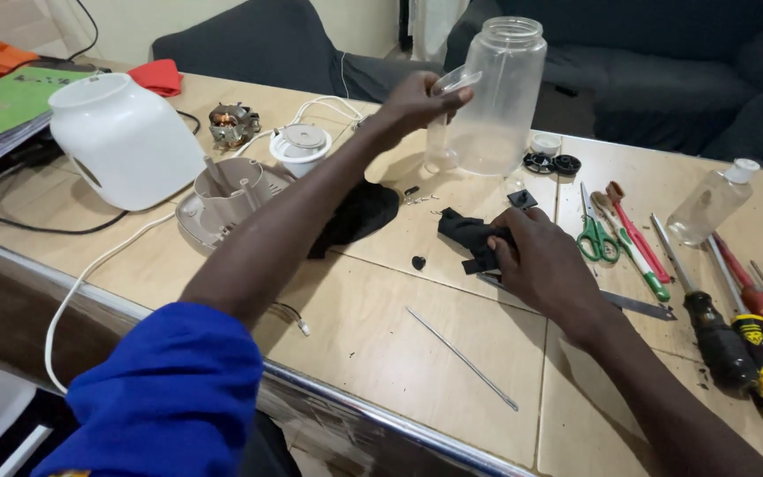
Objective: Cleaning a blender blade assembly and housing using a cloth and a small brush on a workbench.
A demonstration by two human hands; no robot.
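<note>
Clear plastic: the left hand (pixel 417 104) pinched a small transparent piece (pixel 455 82) between thumb and fingertips, raised just beside the tall see-through jar (pixel 498 97) at the far edge of the table (pixel 381 327).
Black cloth: the right hand (pixel 545 265) was closed on a dark crumpled rag (pixel 467 233), pressing it onto the tabletop between the jar and the green-handled scissors (pixel 595 234).
Near the arms: a beige appliance base (pixel 227 194) with a white cord, a white housing (pixel 124 137) and a thin metal rod (pixel 461 358) lay apart from both hands.
Tools: 3 or more screwdrivers (pixel 735 331) lay to the right, untouched.
Doing it well: judging by the grip, a light pinch at the piece's edges would suit, and the rag should be bunched to a firm pad so wiping would not smear or crack thin plastic.
</note>
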